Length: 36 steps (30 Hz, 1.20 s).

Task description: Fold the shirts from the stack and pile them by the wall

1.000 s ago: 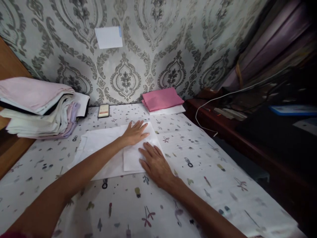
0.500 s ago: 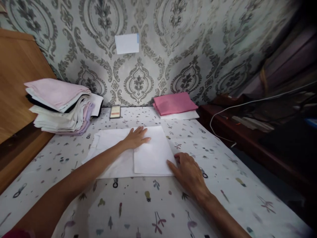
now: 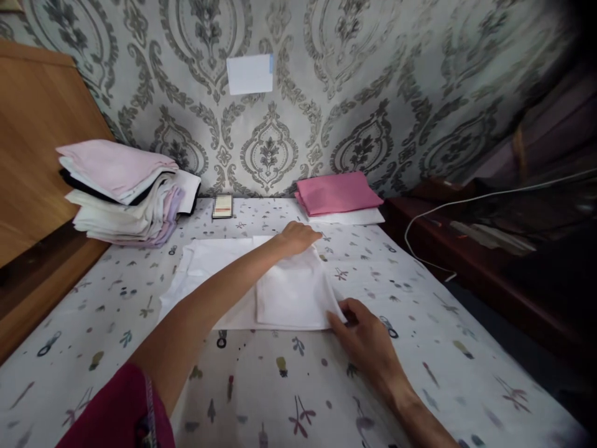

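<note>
Head view: white cloth [image 3: 289, 292] lies part-folded in the middle of the bed [image 3: 420, 348]. My left hand [image 3: 298, 238] has its grip pinching the cloth's far right corner; my right hand [image 3: 368, 339] pinches the near one. I judge both corners should lift level, edges aligned.

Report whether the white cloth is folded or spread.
Partly folded: white cloth has a doubled right layer; left hand and right hand hold its corners.

Left hand [image 3: 298, 238] far forward on an extended arm, fingers curled, knuckles up. Right hand [image 3: 368, 341] nearer, palm down, fingertips pinched.
</note>
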Each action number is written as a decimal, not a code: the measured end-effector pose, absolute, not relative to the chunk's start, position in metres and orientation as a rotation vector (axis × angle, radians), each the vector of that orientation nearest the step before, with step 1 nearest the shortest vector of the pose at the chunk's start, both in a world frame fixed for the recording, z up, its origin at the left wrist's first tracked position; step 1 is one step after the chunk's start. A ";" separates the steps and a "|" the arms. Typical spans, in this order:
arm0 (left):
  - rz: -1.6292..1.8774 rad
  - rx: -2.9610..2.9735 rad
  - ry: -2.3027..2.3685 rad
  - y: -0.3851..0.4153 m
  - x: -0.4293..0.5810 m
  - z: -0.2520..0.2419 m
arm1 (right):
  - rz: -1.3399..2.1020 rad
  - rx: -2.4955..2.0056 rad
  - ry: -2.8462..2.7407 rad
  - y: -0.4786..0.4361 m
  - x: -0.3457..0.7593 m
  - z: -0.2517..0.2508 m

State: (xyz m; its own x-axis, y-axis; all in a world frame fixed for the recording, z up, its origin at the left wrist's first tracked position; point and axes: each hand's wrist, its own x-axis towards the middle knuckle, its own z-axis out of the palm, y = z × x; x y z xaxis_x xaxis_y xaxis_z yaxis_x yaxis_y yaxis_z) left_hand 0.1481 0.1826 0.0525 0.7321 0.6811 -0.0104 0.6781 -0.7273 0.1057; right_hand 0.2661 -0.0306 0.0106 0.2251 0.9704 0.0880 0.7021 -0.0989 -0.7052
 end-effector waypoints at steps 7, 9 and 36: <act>0.566 2.117 1.116 0.202 0.034 0.095 | 0.679 -1.439 -1.591 -0.033 0.196 0.055; 0.682 1.841 1.089 0.200 -0.014 0.099 | 0.696 -1.327 -1.715 -0.027 0.162 0.058; 0.686 2.388 1.424 0.128 -0.139 0.022 | 0.414 -0.935 -2.580 -0.005 0.020 0.029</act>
